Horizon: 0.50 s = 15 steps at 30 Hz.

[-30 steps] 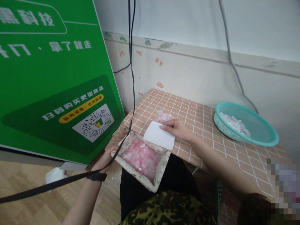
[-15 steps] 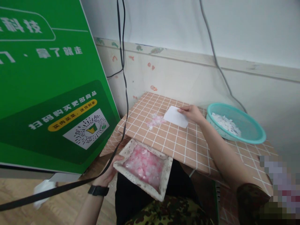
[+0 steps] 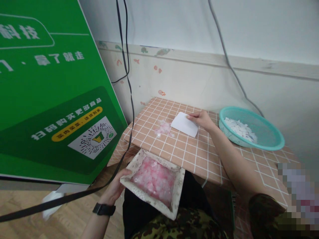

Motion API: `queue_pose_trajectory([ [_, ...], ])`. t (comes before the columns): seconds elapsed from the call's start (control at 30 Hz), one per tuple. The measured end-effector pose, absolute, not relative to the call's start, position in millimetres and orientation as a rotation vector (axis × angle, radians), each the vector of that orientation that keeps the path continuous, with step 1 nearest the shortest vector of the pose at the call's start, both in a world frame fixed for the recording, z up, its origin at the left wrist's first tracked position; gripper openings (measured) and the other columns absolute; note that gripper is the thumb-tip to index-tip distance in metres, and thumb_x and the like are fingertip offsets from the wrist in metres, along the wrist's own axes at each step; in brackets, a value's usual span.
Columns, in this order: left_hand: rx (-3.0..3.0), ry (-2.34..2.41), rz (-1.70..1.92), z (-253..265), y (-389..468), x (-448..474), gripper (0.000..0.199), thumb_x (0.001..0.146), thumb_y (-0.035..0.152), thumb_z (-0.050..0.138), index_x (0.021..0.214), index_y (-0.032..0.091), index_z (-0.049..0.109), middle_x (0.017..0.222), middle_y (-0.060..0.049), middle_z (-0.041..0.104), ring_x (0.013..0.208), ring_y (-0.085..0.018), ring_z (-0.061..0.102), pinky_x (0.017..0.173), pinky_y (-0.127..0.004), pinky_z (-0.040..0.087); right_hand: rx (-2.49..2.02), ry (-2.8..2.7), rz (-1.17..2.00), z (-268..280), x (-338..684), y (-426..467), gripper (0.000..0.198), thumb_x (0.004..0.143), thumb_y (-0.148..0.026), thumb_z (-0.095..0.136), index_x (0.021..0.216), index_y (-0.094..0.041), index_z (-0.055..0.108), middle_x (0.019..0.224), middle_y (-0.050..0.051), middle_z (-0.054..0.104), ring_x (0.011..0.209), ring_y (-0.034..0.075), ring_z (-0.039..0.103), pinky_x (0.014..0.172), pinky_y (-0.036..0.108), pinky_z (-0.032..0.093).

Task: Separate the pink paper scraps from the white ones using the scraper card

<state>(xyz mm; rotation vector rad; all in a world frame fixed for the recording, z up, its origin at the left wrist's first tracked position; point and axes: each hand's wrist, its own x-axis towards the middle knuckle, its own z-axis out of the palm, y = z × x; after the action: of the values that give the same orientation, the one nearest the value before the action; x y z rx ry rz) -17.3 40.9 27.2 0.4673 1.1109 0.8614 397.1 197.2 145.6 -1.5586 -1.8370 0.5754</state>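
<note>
My left hand grips the left corner of a square, pale patterned box, held over my lap just below the table edge. Pink and white bits that look like small plastic scraps fill much of it. On the checked tabletop, my right hand pinches the right side of a white card. The card leans low over the cloth. Just left of its edge lies a small loose pile of similar pink and white scraps. My left fingers are partly hidden behind the box.
A turquoise mesh basket holding white strips stands at the table's back right. The brown checked tablecloth covers the table against the wall. A black strap hangs across the left side, before a green panel.
The white card and my right hand have shifted slightly left against the scrap pile, which looks pushed a little left. My left hand still holds the box in nearly the same place.
</note>
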Motion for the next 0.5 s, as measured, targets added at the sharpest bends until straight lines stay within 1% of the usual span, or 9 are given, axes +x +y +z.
queue_pose_trajectory([
  [0.07,0.467,1.121,0.865,28.6,40.7,-17.3,0.020,0.064,0.024,0.064,0.076,0.012,0.075,0.070,-0.005,0.074,0.064,-0.021,0.064,0.064,-0.030,0.047,-1.561,-1.865,0.581,144.8,393.2,196.5,0.043,0.077,-0.049,0.058,0.094,-0.013,0.075,0.070,0.004,0.068,0.056,0.013,0.053,0.049,0.025,0.036],
  [0.2,0.459,1.144,0.874,31.1,39.6,-17.8,0.019,0.063,0.023,0.064,0.075,0.013,0.075,0.070,-0.005,0.074,0.063,-0.020,0.064,0.064,-0.029,0.047,-1.489,-1.939,0.725,145.4,386.4,192.3,0.040,0.078,-0.048,0.057,0.091,-0.015,0.075,0.071,0.004,0.068,0.056,0.012,0.052,0.048,0.023,0.036],
  [0.33,0.471,1.162,0.896,29.7,37.9,-19.6,0.014,0.062,0.023,0.066,0.068,0.014,0.074,0.066,-0.004,0.073,0.061,-0.021,0.064,0.063,-0.030,0.048,-1.526,-1.852,0.664,144.5,381.9,189.6,0.040,0.077,-0.048,0.058,0.091,-0.014,0.075,0.073,0.006,0.069,0.058,0.013,0.054,0.048,0.024,0.037],
  [0.4,0.461,1.155,0.895,28.8,38.2,-20.8,0.018,0.062,0.024,0.066,0.073,0.014,0.074,0.068,-0.005,0.073,0.065,-0.023,0.065,0.065,-0.033,0.049,-1.518,-1.890,0.715,143.3,377.1,187.8,0.040,0.078,-0.047,0.058,0.093,-0.014,0.075,0.073,0.006,0.069,0.058,0.013,0.054,0.048,0.024,0.037],
  [0.5,0.437,1.149,0.931,29.5,40.7,-22.5,0.024,0.061,0.024,0.067,0.081,0.013,0.073,0.077,-0.007,0.075,0.073,-0.026,0.067,0.071,-0.036,0.050,-1.453,-1.951,0.858,143.8,371.2,184.3,0.041,0.077,-0.048,0.059,0.096,-0.014,0.074,0.072,0.006,0.069,0.057,0.013,0.054,0.047,0.024,0.038],
])
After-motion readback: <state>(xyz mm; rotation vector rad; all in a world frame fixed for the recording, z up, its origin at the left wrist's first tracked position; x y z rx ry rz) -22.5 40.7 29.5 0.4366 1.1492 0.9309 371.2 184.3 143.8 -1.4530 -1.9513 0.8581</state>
